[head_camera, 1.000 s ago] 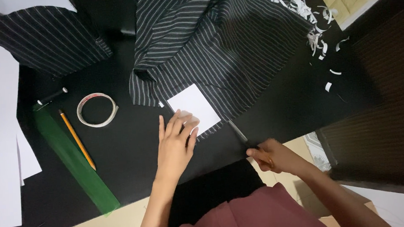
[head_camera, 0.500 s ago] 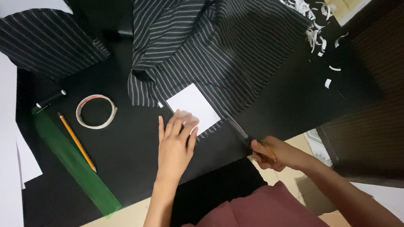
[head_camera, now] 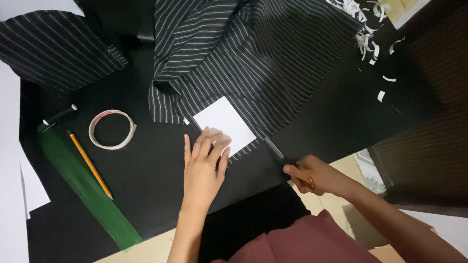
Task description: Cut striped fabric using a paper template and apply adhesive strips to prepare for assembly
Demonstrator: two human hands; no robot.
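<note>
- Striped cloth (head_camera: 262, 54) lies spread over the black table (head_camera: 155, 174), and we see a white paper square (head_camera: 224, 124) resting on its lower edge.
- Our left hand (head_camera: 204, 168) lies flat and open, fingertips pressing the paper square's near corner.
- Our right hand (head_camera: 315, 175) is closed around scissors (head_camera: 274, 150), whose dark blades point up at the cloth's edge beside the paper.
- Further left sit a tape ring (head_camera: 112, 129), a pencil (head_camera: 89, 164) and a green ruler (head_camera: 89, 192).
- White paper scraps (head_camera: 365, 26) lie scattered at the upper right.
</note>
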